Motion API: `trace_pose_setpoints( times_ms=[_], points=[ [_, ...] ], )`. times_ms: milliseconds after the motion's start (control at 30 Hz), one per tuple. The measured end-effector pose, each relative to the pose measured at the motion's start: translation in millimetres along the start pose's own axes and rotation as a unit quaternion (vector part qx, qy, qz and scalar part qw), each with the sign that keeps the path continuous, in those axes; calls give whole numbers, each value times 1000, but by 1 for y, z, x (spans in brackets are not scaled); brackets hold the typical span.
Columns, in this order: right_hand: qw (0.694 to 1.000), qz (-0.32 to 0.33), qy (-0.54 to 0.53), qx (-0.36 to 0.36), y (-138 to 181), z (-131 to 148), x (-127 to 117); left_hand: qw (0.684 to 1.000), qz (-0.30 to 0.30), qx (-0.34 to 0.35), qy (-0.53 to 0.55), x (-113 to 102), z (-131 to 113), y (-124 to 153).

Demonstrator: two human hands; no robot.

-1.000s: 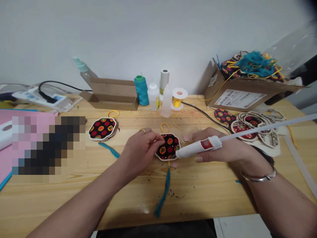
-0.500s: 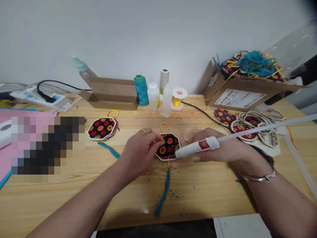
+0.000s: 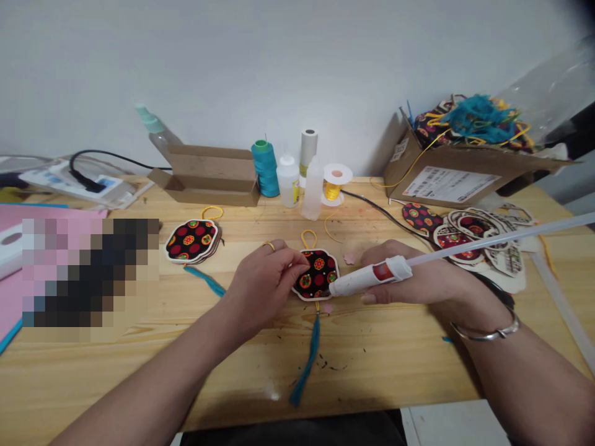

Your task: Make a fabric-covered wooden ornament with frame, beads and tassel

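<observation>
A small black ornament with red and yellow flowers (image 3: pixel 318 272) lies on the wooden table (image 3: pixel 372 359), with a yellow loop at its top and a teal tassel (image 3: pixel 307 359) trailing toward me. My left hand (image 3: pixel 264 279) pinches its left edge with closed fingers. My right hand (image 3: pixel 418 279) grips a white glue gun (image 3: pixel 367 277) with a long clear glue stick (image 3: pixel 506 236) sticking out to the right. The gun's nozzle touches the ornament's right edge. A tiny pink piece (image 3: pixel 328 308) lies just below the nozzle.
A stack of finished ornaments (image 3: pixel 193 240) sits to the left. At the back stand an open cardboard box (image 3: pixel 209 175), a teal thread spool (image 3: pixel 264 167), two small bottles (image 3: pixel 300 183) and a gold cord reel (image 3: pixel 334 183). A box of ornaments (image 3: pixel 465 167) and loose pieces (image 3: pixel 483 238) fill the right.
The glue gun has slid very slightly left along the ornament's right edge. Both hands otherwise hold as before.
</observation>
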State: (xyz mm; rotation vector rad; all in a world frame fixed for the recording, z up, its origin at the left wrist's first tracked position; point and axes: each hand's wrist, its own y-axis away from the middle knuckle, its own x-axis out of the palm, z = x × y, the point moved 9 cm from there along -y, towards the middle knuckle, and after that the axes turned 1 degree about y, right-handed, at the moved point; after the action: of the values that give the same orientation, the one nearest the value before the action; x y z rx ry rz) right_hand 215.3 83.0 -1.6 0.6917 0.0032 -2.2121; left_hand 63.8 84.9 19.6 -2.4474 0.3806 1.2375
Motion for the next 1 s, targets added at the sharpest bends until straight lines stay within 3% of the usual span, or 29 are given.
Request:
trace_pose_setpoints(
  times_ms=[700,900,1000],
  points=[
    [1000,-5,16,-11,1,-4,-4,1000,17,24,4,8,-2,2],
    [994,-21,-88,-69,5,5,-15,998,41,28,23,15,-6,4],
    [982,-85,-148,-76,13,0,-28,998,60,27,20,20,-9,5]
  ],
)
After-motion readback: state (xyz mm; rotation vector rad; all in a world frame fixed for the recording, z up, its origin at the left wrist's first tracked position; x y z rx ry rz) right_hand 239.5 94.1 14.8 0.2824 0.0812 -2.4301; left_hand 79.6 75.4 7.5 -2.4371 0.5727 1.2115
